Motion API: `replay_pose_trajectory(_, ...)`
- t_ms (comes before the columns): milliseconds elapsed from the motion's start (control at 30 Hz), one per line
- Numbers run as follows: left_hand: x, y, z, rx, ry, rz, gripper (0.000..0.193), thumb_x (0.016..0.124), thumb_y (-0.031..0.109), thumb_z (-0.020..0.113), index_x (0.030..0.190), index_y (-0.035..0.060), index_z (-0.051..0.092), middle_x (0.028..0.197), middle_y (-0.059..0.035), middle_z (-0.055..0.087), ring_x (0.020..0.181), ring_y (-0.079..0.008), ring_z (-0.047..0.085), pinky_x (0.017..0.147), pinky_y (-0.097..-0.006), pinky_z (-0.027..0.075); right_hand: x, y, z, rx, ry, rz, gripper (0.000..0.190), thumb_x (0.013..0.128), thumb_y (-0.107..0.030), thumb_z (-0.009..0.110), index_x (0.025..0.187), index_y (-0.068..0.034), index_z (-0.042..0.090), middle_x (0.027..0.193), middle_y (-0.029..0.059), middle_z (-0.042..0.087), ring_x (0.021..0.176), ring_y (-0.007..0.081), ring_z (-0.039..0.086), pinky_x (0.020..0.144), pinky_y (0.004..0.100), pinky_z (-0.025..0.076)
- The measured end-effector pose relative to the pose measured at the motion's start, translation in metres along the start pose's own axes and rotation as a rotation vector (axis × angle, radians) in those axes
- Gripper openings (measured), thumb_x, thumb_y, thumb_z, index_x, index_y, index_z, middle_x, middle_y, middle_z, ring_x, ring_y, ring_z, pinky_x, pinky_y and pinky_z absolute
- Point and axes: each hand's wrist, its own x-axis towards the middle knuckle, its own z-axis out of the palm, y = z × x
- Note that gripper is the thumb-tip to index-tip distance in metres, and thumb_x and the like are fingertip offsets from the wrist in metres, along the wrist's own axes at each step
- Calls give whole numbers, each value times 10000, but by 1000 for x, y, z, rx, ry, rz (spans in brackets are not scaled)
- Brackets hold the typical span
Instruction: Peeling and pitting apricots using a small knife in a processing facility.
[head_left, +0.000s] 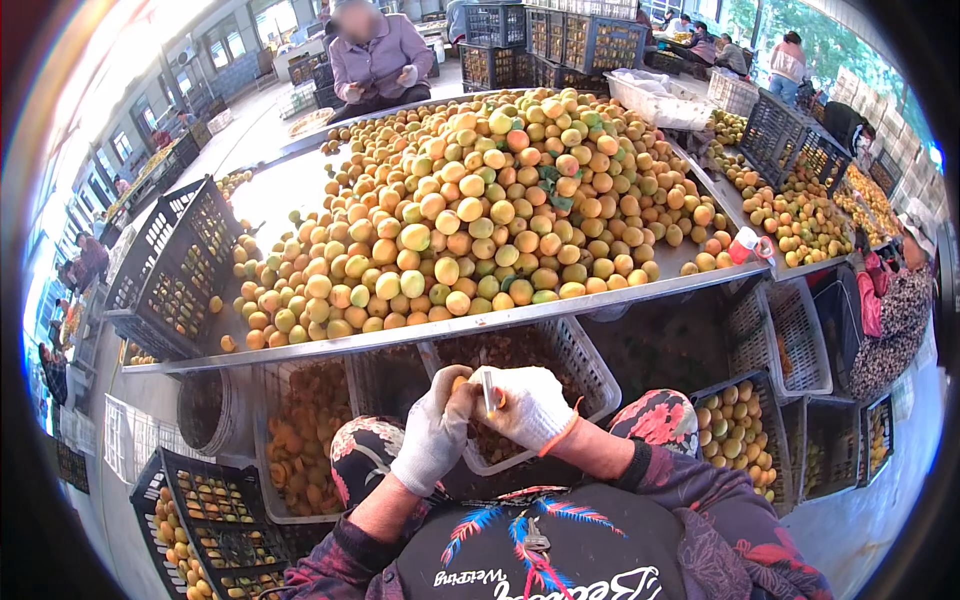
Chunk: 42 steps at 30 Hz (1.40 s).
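Note:
My left hand, in a pale grey work glove, grips an apricot, mostly hidden by the fingers. Right beside it, my white-gloved right hand closes around a small metal hand tool. The tool's exact type and working end are hard to make out. Both hands meet above a plastic crate between my knees, which holds brownish scraps. Beyond them, a large heap of apricots covers much of a metal-edged table.
Left of my knees stands a crate of opened apricot pieces. Black crates of apricots are at lower left and lower right. A black crate sits on the table's left end. Opposite sits a person; another is at right.

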Motion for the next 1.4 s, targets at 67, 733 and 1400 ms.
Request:
replay_pose_trajectory(67,0,-2,-4,-43,40,64,291,1035,274,493,1206,50,565,853,-180,663,723,-273,672,663,-373,521,3,4,-1,264,-35,209,135,896,-220,673,944,-95,695,793,107,691,695,299,686,662,367,548)
replay_pose_trajectory(733,-38,-177,-201,253,607,-265,338,872,130,683,1170,-23,637,1161,-156,642,1074,-259,626,952,-350,486,26,102,-76,-232,-52,750,359,859,-371,654,1018,-49,668,863,132,725,879,315,705,812,425,538)
replay_pose_trajectory(1400,160,-69,-58,554,295,211,384,802,118,683,1180,62,645,1162,-150,661,1135,-351,597,975,-423,479,25,126,-33,1121,205,920,194,844,-59,458,1021,-12,524,693,102,594,539,232,603,445,350,485)
